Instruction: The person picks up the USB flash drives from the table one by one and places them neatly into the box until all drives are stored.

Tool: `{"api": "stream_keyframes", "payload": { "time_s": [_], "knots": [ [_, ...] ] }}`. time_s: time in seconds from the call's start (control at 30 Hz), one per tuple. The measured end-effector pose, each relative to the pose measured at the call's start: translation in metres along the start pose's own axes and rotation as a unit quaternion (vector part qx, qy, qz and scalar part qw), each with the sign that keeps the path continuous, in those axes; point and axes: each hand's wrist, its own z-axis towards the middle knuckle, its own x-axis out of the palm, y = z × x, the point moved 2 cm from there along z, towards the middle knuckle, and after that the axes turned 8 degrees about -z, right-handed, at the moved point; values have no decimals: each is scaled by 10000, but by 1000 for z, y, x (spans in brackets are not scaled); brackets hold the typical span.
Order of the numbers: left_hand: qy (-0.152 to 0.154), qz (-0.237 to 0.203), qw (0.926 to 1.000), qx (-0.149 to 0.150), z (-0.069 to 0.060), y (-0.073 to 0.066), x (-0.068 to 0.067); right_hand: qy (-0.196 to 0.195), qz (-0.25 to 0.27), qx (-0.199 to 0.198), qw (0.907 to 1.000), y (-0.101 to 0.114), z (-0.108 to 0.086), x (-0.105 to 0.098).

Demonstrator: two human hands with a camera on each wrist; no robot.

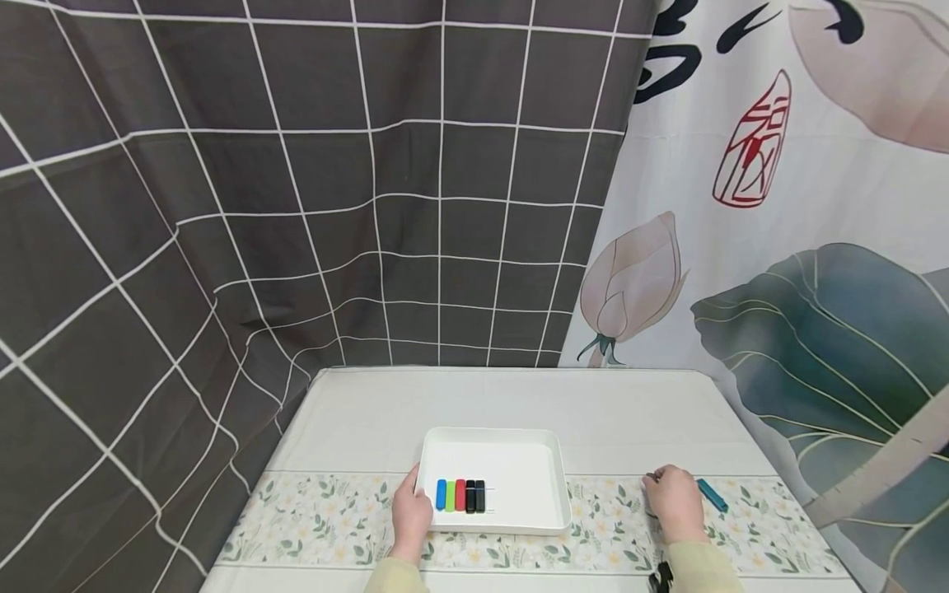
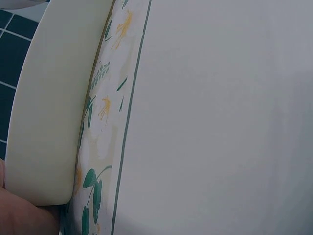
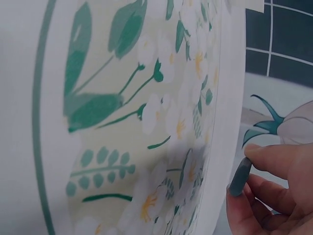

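Observation:
A white rectangular tray (image 1: 519, 486) lies on the table. In its left half several short coloured sticks stand side by side: a blue stick (image 1: 441, 495), a green stick (image 1: 451, 496), a red stick (image 1: 460, 496) and two black ones. My left hand (image 1: 412, 512) grips the tray's left side; its thumb is at the rim. In the right wrist view my right hand (image 3: 271, 188) pinches a small dark grey-green stick (image 3: 240, 177) between thumb and fingers, above the table. A teal stick (image 1: 712, 495) lies on the cloth just right of that hand.
The white table cover (image 1: 511, 403) has a flowered band (image 1: 326, 519) across it. Behind the table hangs a dark curtain with a white grid (image 1: 400, 165). On the right is a white curtain with painted plants (image 1: 667, 173). A black object (image 1: 660, 578) shows beside the right wrist.

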Motion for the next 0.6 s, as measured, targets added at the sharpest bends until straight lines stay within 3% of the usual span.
{"api": "stream_keyframes", "payload": {
  "time_s": [0.6],
  "knots": [
    [-45, -29, 10000, 67, 0, 2, 0, -17, 101, -153, 9998, 12, -4, -3]
  ]
}}
